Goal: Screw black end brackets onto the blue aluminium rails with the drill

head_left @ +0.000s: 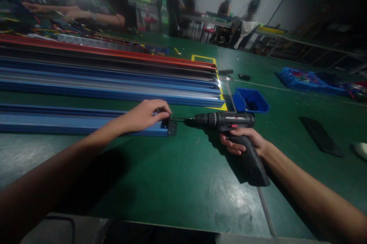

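My left hand [145, 114] lies over the right end of a long blue metal profile [77, 122]. Its thumb and fingers come together at the top of a black end cap [172, 127] on that end; any small part between the fingertips is hidden. My right hand [250, 140] is wrapped around the grip of a black cordless drill [235, 120], index finger by the trigger. The drill is level and points left, its long thin bit [183, 118] reaching to the cap beside my left fingertips. Whether the tip touches a screw is too small to tell.
Behind lie several parallel blue, black and orange profiles [114, 79], ending near yellow tape [203, 58]. A blue bin [251, 100] with dark parts stands beyond the drill. A flat black piece [321, 137] lies to the right. Across the table, a person's hands [77, 14] are among wires.
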The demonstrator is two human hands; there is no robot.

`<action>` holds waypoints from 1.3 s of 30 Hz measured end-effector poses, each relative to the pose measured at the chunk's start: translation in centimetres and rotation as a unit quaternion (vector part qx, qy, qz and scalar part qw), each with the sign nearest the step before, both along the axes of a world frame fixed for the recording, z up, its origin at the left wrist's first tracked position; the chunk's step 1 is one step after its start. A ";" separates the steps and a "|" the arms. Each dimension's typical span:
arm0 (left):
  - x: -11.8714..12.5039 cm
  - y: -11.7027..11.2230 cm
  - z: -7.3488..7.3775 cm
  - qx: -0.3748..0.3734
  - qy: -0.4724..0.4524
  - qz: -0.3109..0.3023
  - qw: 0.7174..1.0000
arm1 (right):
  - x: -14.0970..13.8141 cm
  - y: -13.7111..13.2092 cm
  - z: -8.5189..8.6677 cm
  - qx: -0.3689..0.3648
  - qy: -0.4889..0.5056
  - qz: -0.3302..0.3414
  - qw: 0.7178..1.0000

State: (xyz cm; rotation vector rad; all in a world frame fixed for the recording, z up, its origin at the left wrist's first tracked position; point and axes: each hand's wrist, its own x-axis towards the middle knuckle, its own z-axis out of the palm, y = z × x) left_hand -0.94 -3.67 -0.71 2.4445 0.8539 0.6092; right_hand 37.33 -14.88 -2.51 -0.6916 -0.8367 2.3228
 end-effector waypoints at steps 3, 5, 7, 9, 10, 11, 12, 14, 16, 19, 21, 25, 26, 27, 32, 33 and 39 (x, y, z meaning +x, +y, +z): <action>0.0 0.0 0.0 -0.001 0.000 0.002 1.000 | 0.1 -0.1 0.0 -0.002 -0.005 -0.001 1.000; 0.0 0.0 0.0 -0.002 0.001 0.003 1.000 | 0.1 -0.1 0.0 -0.003 -0.009 -0.005 1.000; 0.1 0.0 0.1 -0.003 0.002 0.003 1.000 | 0.1 -0.1 0.1 -0.005 -0.012 -0.007 1.000; 0.1 -0.1 0.2 -0.004 0.003 0.005 1.000 | 0.0 -0.1 0.1 -0.009 -0.013 -0.008 1.000; 0.1 -0.1 0.2 -0.005 0.004 0.005 1.000 | 0.0 -0.1 0.1 -0.011 -0.013 -0.009 1.000; 0.1 -0.1 0.2 -0.006 0.004 0.006 1.000 | 0.0 -0.1 0.1 -0.013 -0.013 -0.010 1.000; 0.1 -0.2 0.3 -0.007 0.004 0.006 1.000 | 0.0 -0.1 0.2 -0.013 -0.013 -0.012 1.000; 0.1 -0.2 0.3 -0.006 0.004 0.005 1.000 | 0.0 -0.1 0.2 -0.010 -0.014 -0.013 1.000; 0.1 -0.1 0.2 -0.006 0.007 0.004 1.000 | 0.0 -0.2 0.2 -0.009 -0.015 -0.014 1.000; 0.1 -0.1 0.1 -0.007 0.008 0.003 1.000 | 0.0 -0.1 0.2 -0.009 -0.017 -0.015 1.000; 0.1 -0.1 0.1 -0.008 0.007 0.002 1.000 | 0.0 -0.1 0.2 -0.005 -0.018 -0.013 1.000; 0.1 -0.1 0.2 -0.008 0.007 0.000 1.000 | 0.0 -0.1 0.1 0.008 -0.017 -0.007 1.000; 0.1 -0.1 0.2 -0.007 0.007 0.001 1.000 | 0.0 -0.2 0.1 0.011 -0.017 -0.006 1.000; 0.1 -0.1 0.2 -0.007 0.007 0.002 1.000 | 0.0 -0.2 0.1 0.012 -0.018 -0.006 1.000; 0.1 -0.1 0.2 -0.008 0.007 0.002 1.000 | 0.0 -0.2 0.1 0.005 -0.020 -0.006 1.000; 0.1 -0.1 0.2 -0.008 0.006 0.002 1.000 | 0.1 -0.2 0.1 0.005 -0.020 -0.006 1.000; 0.1 -0.1 0.2 -0.007 0.008 0.005 1.000 | 0.1 -0.2 0.1 -0.003 -0.018 -0.008 1.000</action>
